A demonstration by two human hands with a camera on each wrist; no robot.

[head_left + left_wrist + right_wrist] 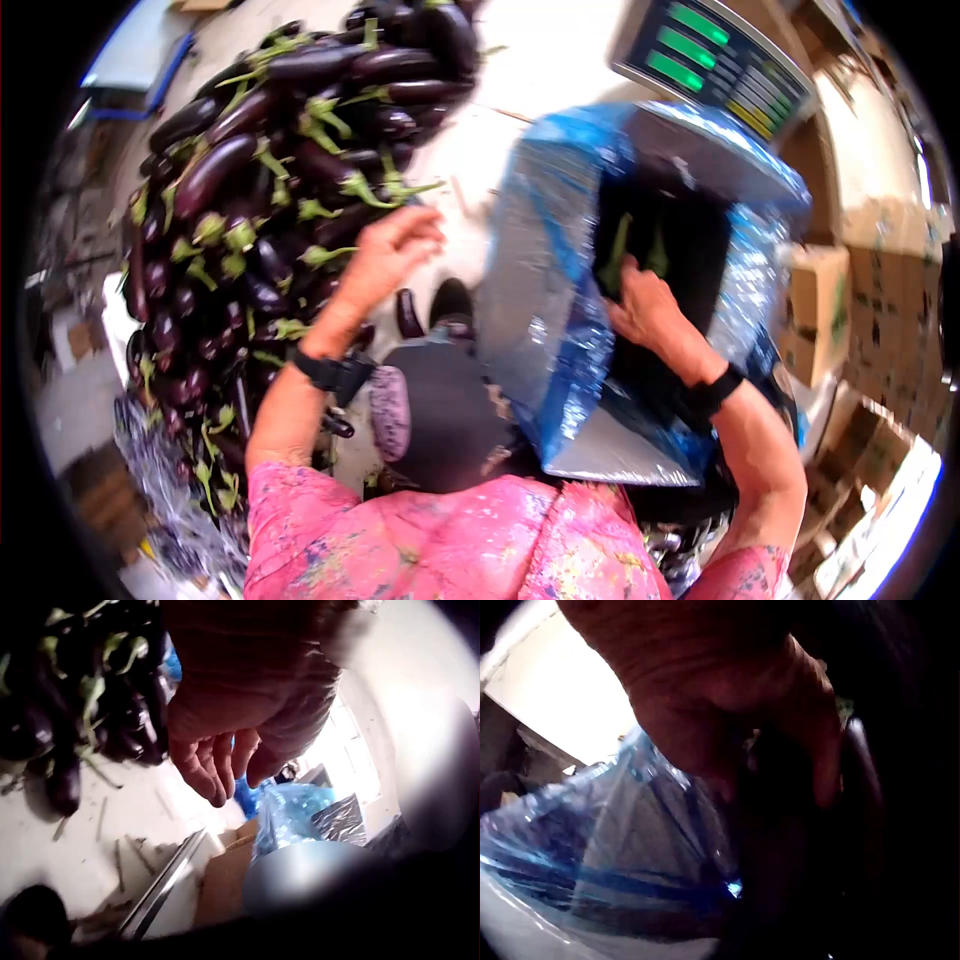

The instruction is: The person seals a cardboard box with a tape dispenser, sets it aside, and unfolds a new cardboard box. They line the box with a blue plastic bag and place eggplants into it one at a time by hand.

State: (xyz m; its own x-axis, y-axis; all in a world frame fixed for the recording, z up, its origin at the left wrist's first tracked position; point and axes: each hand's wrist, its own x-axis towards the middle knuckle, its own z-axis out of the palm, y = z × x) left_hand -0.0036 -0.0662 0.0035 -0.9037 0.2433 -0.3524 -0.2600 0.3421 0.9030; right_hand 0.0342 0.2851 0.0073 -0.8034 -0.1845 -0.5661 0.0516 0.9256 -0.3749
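My left hand (395,255) hovers beside a large heap of dark purple eggplants (215,175). Its fingers bend loosely with nothing between them, as the left wrist view of the hand (225,727) also shows. My right hand (648,305) reaches down into a box lined with a blue plastic bag (545,270). Green eggplant stems (657,255) show right at its fingertips, while the dark bodies below blend into shadow. In the right wrist view, thumb and fingers (826,776) point down, spread apart around a dark area; I cannot tell whether they grip an eggplant.
A scale with a lit green display (690,45) stands behind the lined box. Cardboard boxes (815,310) are stacked at the right. One loose eggplant (408,313) lies near a dark shoe (452,300). Clear plastic wrap (165,470) borders the heap at lower left.
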